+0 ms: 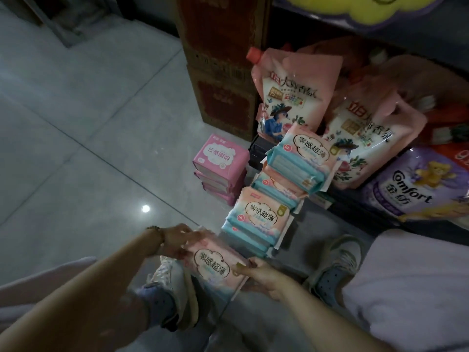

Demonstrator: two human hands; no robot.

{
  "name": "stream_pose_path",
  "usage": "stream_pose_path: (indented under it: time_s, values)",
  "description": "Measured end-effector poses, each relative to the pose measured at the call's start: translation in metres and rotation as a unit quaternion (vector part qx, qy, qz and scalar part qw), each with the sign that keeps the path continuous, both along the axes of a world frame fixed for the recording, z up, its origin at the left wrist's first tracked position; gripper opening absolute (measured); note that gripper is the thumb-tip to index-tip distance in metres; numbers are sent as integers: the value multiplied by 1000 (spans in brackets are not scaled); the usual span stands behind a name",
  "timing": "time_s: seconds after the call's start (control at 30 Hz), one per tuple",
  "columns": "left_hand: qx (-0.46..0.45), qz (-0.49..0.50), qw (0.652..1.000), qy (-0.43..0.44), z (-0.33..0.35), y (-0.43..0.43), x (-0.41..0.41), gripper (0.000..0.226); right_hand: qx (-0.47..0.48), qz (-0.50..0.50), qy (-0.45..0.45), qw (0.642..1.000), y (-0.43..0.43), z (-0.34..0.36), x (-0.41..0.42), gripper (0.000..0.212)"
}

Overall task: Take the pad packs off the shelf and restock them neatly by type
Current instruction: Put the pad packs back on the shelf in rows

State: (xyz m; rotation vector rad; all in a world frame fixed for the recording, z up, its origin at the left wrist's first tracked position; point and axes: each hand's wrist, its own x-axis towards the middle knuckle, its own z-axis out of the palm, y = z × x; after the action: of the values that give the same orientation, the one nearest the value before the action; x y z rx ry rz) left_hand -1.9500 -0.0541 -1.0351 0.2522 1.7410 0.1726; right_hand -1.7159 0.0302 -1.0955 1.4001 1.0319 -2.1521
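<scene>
Both bare forearms reach forward and down, the left hand pinching the far corner and the right hand gripping the near edge of one pad pack.

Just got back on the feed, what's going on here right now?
A person crouches over the floor and holds one peach-and-teal pad pack in both hands. The left hand grips its far edge and the right hand grips its near corner. Just beyond it, matching packs lie in loose stacks. A stack of pink packs stands apart to their left. Detergent pouches stand behind them.
</scene>
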Motion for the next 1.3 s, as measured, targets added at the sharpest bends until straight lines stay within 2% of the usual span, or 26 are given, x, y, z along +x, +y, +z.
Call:
stream_pose_path:
  time_s: [0.07, 0.13, 0.2, 0.23, 0.37, 0.47, 0.6, 0.7, 0.77, 0.83, 0.9, 0.97, 1.07, 1.13, 1.2, 1.3]
  values:
    - [0, -13, 1000, 19, 33, -1, -15, 35, 33, 4, 41, 999, -3, 31, -12, 52]
    - [37, -42, 995, 77, 65, -1, -30, 49, 60, 2, 93, 994, -1, 69, -25, 46]
    - [95, -61, 988, 108, 103, 1, -40, 70, 96, -12, 138, 986, 6, 107, -33, 56]
    - [129, -65, 983, 112, 124, 4, -42, 72, 122, -25, 152, 981, 12, 128, -35, 57]
    - [283, -52, 952, 101, 205, 28, -29, 89, 201, -90, 186, 957, 50, 213, -22, 48]
    - [407, -23, 907, 106, 249, 54, -3, 57, 264, -120, 224, 930, 76, 272, 1, 49]
    - [520, -17, 845, 124, 286, 95, 22, 54, 336, -149, 258, 893, 102, 330, 28, 42]
    - [581, -14, 803, 135, 313, 128, 35, 57, 378, -189, 271, 865, 122, 366, 45, 46]
    - [615, -19, 778, 129, 330, 148, 45, 48, 399, -208, 277, 849, 136, 384, 53, 47]
    - [642, -27, 754, 131, 345, 166, 53, 35, 418, -231, 281, 832, 147, 400, 58, 39]
    - [663, -40, 734, 143, 356, 184, 55, 49, 443, -255, 282, 812, 160, 414, 61, 29]
    - [677, -57, 720, 145, 365, 198, 56, 59, 477, -264, 281, 790, 174, 426, 58, 29]
    - [702, -54, 692, 158, 374, 219, 56, 38, 529, -285, 284, 747, 197, 444, 51, 37]
    - [703, -43, 687, 180, 377, 229, 54, 32, 560, -305, 289, 714, 215, 456, 47, 34]
    - [678, -83, 678, 272, 374, 241, 45, 47, 587, -320, 303, 679, 235, 467, 45, 24]
    - [588, -215, 637, 451, 361, 261, 33, 86, 606, -326, 320, 651, 261, 475, 43, 15]
